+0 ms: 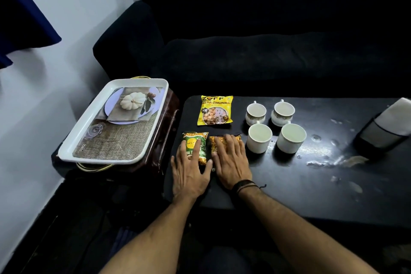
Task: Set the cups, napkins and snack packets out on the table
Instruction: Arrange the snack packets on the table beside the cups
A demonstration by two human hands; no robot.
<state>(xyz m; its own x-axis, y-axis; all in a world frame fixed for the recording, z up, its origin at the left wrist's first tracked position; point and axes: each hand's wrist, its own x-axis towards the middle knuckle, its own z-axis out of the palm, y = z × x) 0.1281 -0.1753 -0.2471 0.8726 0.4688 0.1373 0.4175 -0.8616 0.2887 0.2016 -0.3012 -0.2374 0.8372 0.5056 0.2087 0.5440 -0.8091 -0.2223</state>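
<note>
On the black table [311,184] a yellow snack packet [215,111] lies flat at the far left. Nearer me, a green packet [201,140] and an orange packet [222,139] lie side by side. My left hand [191,173] rests flat on the green packet, fingers spread. My right hand [231,162] lies flat over the orange packet, covering most of it. Several white cups stand in a square to the right: two patterned ones [255,113] [283,113] behind, two plain ones [259,138] [291,138] in front. White napkins [395,113] sit in a holder at the far right.
A white serving tray [89,127] with a pumpkin print sits on a dark stool left of the table. A dark sofa [266,40] runs along the table's far side. The wall is at the left. Pale smears mark the table's right part.
</note>
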